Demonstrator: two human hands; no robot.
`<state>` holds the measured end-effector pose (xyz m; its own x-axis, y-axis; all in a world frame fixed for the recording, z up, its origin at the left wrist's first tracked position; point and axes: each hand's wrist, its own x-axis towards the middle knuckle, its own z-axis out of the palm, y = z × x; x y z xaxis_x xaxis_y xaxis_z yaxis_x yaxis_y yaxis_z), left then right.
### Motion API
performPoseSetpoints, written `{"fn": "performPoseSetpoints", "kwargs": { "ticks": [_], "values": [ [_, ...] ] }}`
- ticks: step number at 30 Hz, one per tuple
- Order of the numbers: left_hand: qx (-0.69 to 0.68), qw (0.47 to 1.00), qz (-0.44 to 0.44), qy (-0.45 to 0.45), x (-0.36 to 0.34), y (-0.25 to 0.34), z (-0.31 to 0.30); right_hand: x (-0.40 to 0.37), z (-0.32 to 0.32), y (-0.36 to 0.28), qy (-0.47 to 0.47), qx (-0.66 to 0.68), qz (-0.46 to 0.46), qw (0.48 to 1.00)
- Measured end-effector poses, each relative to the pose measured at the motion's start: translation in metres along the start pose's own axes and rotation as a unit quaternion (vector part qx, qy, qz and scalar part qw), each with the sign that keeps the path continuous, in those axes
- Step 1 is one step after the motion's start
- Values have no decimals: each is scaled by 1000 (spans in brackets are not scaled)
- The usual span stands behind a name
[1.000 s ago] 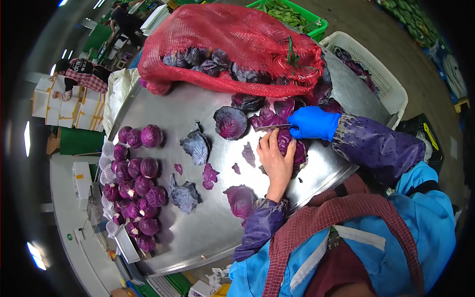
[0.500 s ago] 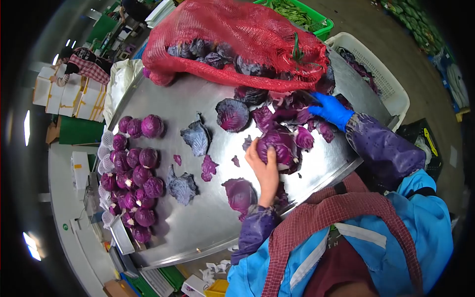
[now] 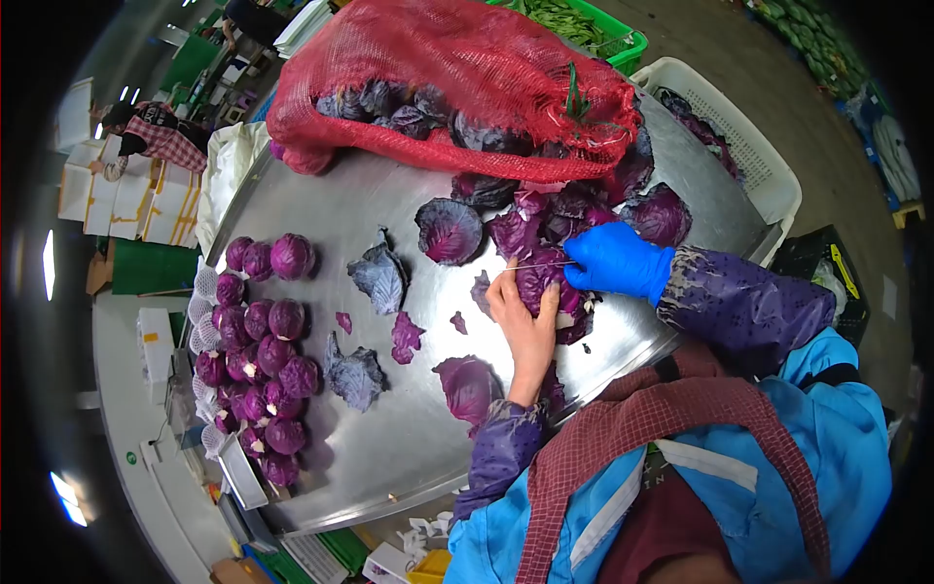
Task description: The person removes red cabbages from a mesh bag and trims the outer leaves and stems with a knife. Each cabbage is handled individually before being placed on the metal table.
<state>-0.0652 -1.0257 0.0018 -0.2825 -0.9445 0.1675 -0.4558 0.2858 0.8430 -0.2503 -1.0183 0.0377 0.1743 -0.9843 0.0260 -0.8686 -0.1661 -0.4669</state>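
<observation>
A red cabbage (image 3: 537, 284) sits on the metal table (image 3: 375, 453), and my bare left hand (image 3: 525, 326) grips its near left side. My right hand (image 3: 618, 261), in a blue glove, is closed around a knife (image 3: 533, 266). The thin blade shows nearly edge-on and lies across the top of the cabbage, its tip close to my left fingertips. The handle is hidden inside the glove. Purple leaves (image 3: 514, 234) are heaped just behind the cabbage, and a broad loose leaf (image 3: 467, 389) rests left of my left wrist.
A red mesh sack (image 3: 438, 68) of cabbages lies across the table's far side. Trimmed cabbages (image 3: 282, 380) stand grouped at the left. Dark outer leaves (image 3: 377, 274) are scattered between. Past the right edge is a white crate (image 3: 773, 175) holding leaves. Another person (image 3: 165, 136) is at far left.
My right hand has come left and nearer, from the leaf heap onto the cabbage, bringing the knife across it. My left hand keeps its hold on the cabbage.
</observation>
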Motion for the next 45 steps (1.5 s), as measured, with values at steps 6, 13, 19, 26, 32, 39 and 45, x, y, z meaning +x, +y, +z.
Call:
{"fn": "performPoseSetpoints", "kwargs": {
  "ticks": [6,13,19,26,32,39,45],
  "values": [
    [12,999,-27,22,6,0,4,1,26,58,54,162,136,976],
    [-178,976,-129,5,5,-24,-16,-14,23,76,127,187,207,952],
    [-525,823,-213,-35,10,-32,-32,1,28,16,79,345,48,934],
    [-530,828,-143,-110,14,-25,-46,3,-15,-3,-49,286,45,956],
    [-663,700,-243,-111,8,-23,-38,-10,-31,-15,21,382,124,916],
    [-596,786,-120,-112,-9,-45,-5,-23,-29,44,62,200,197,958],
    [-771,577,-180,-201,0,-13,-6,-23,-59,31,213,309,178,910]
  ]
}}
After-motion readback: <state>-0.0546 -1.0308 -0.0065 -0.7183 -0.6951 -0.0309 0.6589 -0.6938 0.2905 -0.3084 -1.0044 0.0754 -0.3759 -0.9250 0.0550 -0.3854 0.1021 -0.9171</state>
